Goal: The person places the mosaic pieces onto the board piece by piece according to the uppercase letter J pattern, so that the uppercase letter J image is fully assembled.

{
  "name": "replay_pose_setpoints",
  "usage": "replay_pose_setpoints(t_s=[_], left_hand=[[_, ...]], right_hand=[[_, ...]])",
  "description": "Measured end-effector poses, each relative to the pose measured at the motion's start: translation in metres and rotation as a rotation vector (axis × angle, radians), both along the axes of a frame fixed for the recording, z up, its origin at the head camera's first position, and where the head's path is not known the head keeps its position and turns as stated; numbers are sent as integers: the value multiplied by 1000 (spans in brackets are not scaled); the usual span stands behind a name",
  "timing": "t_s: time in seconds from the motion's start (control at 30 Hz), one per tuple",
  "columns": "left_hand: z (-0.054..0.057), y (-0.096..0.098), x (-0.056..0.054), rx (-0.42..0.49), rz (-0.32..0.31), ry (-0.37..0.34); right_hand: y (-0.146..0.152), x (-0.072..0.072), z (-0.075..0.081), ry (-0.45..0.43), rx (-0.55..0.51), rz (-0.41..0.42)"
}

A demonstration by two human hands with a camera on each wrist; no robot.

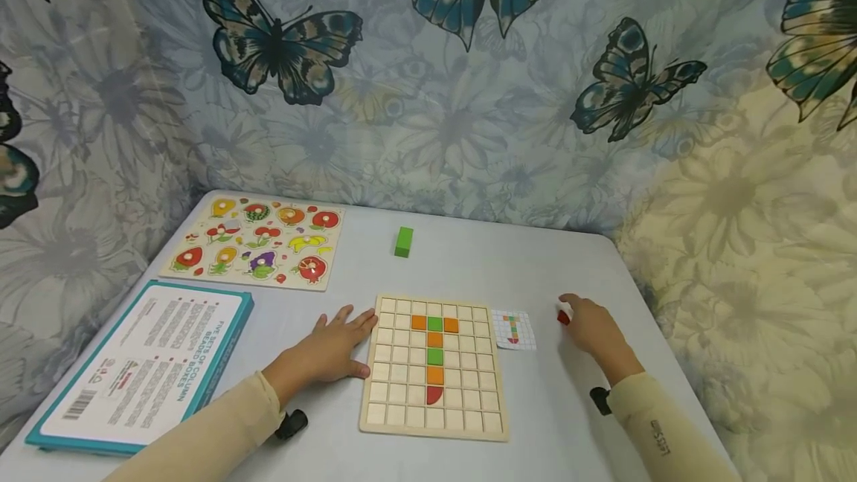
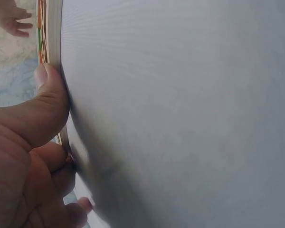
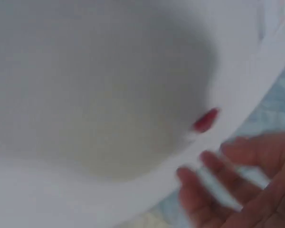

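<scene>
A wooden grid board lies on the table, with orange and green squares and a red quarter-round piece set in a T-like shape. My left hand rests with fingers spread at the board's left edge; in the left wrist view its thumb touches that edge. To the right, my right hand reaches down over a small red piece. The right wrist view, blurred, shows this red piece on the table, apart from the loosely bent fingers.
A small pattern card lies against the board's right side. Behind the board is a green block. A fruit puzzle board and a teal-edged box occupy the left side. Butterfly-patterned fabric surrounds the table.
</scene>
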State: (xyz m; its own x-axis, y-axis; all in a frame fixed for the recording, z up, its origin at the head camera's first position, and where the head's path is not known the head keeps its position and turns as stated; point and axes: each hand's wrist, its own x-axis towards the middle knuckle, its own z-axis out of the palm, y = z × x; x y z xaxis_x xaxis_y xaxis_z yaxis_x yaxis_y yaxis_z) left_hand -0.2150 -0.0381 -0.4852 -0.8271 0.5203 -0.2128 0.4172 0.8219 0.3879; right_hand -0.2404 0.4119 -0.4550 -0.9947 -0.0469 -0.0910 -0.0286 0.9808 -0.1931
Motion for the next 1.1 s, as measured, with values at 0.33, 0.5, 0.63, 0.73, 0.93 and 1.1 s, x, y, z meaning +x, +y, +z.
replay_pose_setpoints(t_s=[0.33,0.5,0.63,0.73,0.93,1.1], left_hand=[[-3,-1,-2,-1,-16,13],[-4,-3,-3,0,-12,3],[-3,-3,-3,-2,-15,6],[-2,-3,-3,-1,-19,1],[-1,-2,-2,-6,-18,2],[-5,-2,-2,-9,-11,-1]], right_hand=[[19,-2,-12,-29,25,3],[19,7,-3,-160,-14,-76],[26,8,4,-210,-74,-74],[31,9,2,-204,-114,-55],[27,11,-7,-145,-114,-49],[25,14,-8,-102,-103,-39]])
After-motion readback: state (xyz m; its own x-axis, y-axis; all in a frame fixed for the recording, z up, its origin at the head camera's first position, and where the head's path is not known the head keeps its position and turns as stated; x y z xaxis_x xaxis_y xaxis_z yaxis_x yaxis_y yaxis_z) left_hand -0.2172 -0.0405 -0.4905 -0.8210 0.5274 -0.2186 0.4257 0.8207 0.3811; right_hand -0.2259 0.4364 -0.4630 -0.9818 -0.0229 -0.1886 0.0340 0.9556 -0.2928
